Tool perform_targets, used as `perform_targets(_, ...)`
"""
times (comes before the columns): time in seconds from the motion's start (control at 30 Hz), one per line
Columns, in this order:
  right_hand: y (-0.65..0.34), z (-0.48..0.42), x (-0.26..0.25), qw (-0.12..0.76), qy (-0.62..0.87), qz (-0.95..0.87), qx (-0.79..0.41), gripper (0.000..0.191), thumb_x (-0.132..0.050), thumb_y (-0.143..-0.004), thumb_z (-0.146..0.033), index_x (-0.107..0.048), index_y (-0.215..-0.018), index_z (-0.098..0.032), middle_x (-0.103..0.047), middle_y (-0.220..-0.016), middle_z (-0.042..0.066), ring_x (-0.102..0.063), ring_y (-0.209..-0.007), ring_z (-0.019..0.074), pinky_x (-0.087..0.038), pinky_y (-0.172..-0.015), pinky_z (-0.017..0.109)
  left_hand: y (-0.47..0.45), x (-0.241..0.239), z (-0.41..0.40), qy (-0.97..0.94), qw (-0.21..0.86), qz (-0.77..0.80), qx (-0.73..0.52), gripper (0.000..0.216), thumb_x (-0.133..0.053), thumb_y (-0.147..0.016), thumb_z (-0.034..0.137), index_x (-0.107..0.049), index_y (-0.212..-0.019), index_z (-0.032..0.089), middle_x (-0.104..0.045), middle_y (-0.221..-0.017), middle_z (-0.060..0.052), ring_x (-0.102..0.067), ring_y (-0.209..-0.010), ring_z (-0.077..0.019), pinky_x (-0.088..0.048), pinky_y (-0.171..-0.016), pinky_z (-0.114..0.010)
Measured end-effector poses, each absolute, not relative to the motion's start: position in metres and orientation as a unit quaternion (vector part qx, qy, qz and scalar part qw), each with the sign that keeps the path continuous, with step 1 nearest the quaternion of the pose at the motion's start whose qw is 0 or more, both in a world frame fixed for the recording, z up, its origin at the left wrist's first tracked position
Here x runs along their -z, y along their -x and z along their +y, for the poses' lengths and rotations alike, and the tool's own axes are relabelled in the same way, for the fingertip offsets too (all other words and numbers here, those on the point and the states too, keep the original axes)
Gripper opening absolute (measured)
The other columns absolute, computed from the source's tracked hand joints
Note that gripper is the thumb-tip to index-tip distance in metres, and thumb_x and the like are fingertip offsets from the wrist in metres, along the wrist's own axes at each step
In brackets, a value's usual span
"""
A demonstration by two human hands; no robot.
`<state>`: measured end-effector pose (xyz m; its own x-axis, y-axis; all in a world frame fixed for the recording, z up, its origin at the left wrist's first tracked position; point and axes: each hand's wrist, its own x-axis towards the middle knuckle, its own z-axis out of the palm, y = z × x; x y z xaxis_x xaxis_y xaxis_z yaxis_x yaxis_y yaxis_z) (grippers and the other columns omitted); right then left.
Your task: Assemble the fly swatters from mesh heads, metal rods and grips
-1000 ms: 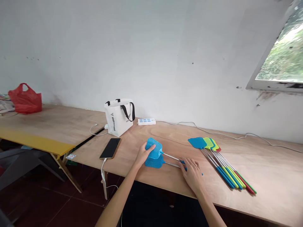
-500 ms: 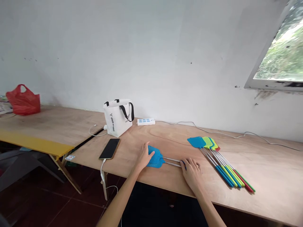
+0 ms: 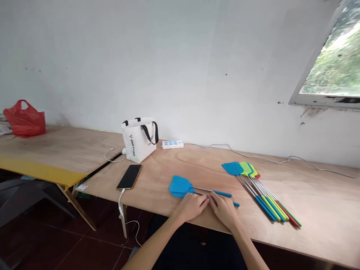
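Note:
Two blue fly swatters lie side by side near the table's front edge, heads to the left and handles to the right. The farther fly swatter [image 3: 182,183] shows its mesh head, metal shaft and blue handle. Over the shaft of the nearer fly swatter [image 3: 177,194] my left hand [image 3: 193,206] is closed, just right of its head. My right hand [image 3: 223,210] is closed on the same swatter farther along, with the blue handle end poking out beyond it. The fingertips of both hands meet at the shaft, which they partly hide.
To the right lies a fanned row of several fly swatters [image 3: 261,195] in blue, yellow-green, red and green. A phone [image 3: 129,177] on a charging cable, a white bag [image 3: 140,140] and a power strip [image 3: 172,144] are at left and back. A red bag [image 3: 26,122] sits on the neighbouring table.
My left hand has left the swatter heads and moved right and nearer, onto the shaft. My right hand has shifted slightly left and nearer, uncovering the farther handle.

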<state>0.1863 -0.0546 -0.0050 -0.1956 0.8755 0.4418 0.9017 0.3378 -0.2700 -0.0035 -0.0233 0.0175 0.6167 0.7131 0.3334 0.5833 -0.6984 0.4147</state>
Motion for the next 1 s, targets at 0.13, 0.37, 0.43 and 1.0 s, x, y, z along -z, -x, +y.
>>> perform_targets(0.13, -0.1829, -0.0555, 0.0031, 0.233, 0.584, -0.777, 0.032, 0.028, -0.038, -0.101, -0.024, -0.062, -0.087, -0.023, -0.075, -0.081, 0.002, -0.069, -0.074, 0.0201, -0.033, -0.062, 0.028, 0.0033, -0.0178, -0.0269, -0.893, 0.128, 0.374, -0.217, 0.031, -0.046, -0.103, 0.033, -0.072, -0.089, 0.021, -0.076, -0.088, -0.004, -0.071, -0.079, -0.0217, -0.043, -0.066, -0.028)
perform_targets(0.37, -0.1831, -0.0551, 0.0021, 0.240, 0.584, -0.774, 0.046, 0.028, -0.040, -0.102, -0.026, -0.062, -0.086, -0.024, -0.075, -0.081, 0.001, -0.070, -0.073, 0.0195, -0.032, -0.062, 0.027, 0.0039, -0.0228, -0.0255, -0.887, 0.140, 0.381, -0.222, 0.031, -0.048, -0.103, 0.033, -0.073, -0.089, 0.021, -0.076, -0.083, -0.004, -0.071, -0.078, -0.0219, -0.042, -0.064, -0.028)
perform_targets(0.43, -0.1831, -0.0555, 0.0026, 0.243, 0.583, -0.773, 0.049, 0.028, -0.040, -0.102, -0.026, -0.062, -0.085, -0.024, -0.075, -0.081, 0.000, -0.070, -0.073, 0.0194, -0.032, -0.062, 0.027, 0.0035, -0.0229, -0.0260, -0.888, 0.139, 0.378, -0.222, 0.031, -0.048, -0.103, 0.033, -0.073, -0.090, 0.021, -0.076, -0.084, -0.004, -0.071, -0.079, -0.0221, -0.042, -0.065, -0.028)
perform_targets(1.0, -0.1842, -0.0545, 0.0017, 0.236, 0.587, -0.774, 0.031, 0.031, -0.037, -0.101, -0.029, -0.064, -0.086, -0.024, -0.076, -0.081, 0.003, -0.070, -0.074, 0.0203, -0.034, -0.062, 0.029, 0.0034, -0.0197, -0.0251, -0.887, 0.138, 0.376, -0.232, 0.031, -0.048, -0.103, 0.034, -0.073, -0.089, 0.022, -0.076, -0.085, -0.005, -0.072, -0.079, -0.0228, -0.042, -0.064, -0.029)
